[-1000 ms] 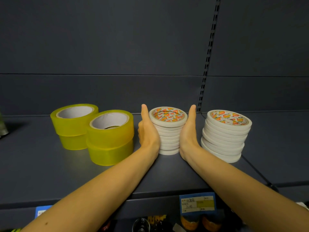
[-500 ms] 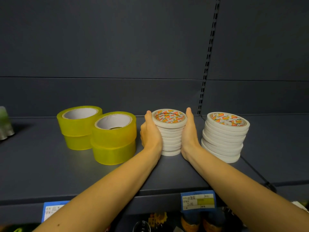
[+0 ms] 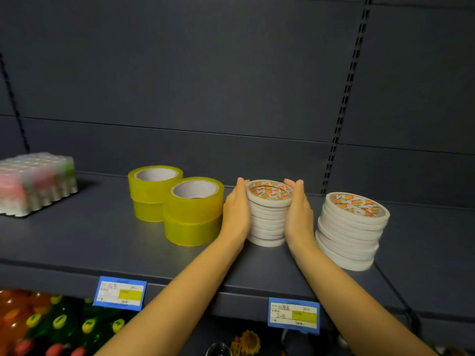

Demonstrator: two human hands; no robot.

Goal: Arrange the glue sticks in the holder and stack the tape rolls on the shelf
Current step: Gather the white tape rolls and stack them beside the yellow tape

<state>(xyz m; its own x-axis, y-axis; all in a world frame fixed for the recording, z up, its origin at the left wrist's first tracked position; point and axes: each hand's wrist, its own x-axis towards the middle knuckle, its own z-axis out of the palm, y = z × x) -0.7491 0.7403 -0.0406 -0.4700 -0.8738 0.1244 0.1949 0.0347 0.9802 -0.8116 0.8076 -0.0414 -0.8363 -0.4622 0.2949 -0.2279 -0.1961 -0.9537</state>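
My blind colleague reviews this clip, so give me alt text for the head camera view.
The left hand and right hand press the sides of a stack of thin white tape rolls on a dark shelf. Two stacks of yellow tape stand to its left, another white stack to its right.

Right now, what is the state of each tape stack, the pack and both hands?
middle white stack, standing on the shelf, squeezed from both sides
left hand, flat against its left side
right hand, flat against its right side
right white stack, untouched, rolls staggered
yellow rolls, two stacks of two, untouched
pack, far left, blurred
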